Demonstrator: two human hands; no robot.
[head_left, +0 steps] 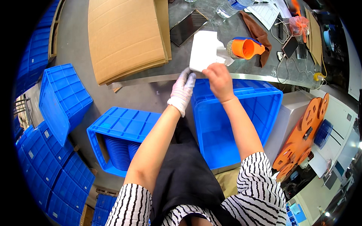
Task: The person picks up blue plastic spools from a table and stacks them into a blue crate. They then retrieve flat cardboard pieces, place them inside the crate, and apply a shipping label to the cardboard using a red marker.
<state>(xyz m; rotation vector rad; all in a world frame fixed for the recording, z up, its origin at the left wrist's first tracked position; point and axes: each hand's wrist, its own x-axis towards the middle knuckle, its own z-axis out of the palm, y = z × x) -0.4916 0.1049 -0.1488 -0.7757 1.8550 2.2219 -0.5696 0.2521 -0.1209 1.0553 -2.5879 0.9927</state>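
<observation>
A white paper stack [202, 51] lies near the front edge of the grey table, with a loose, crumpled flap on its right side. My left hand [182, 90] wears a white glove, and its fingers are closed on the paper's lower left corner. My bare right hand [220, 81] is closed in a pinch at the lower right corner; the fingertips are partly hidden. To the right of the paper lies an orange tape dispenser [245, 48] with a blue edge and a roll in it. A dark phone [188, 27] rests to the left of the paper.
Flat cardboard sheets [126, 37] overhang the table's left side. Below the hands, a blue crate [215, 139] stands with its opening toward me; another blue crate [126, 122] holds stacked blue discs. A water bottle [230, 8], brown cloth [258, 34] and cables lie farther back. An orange panel [301, 132] stands right.
</observation>
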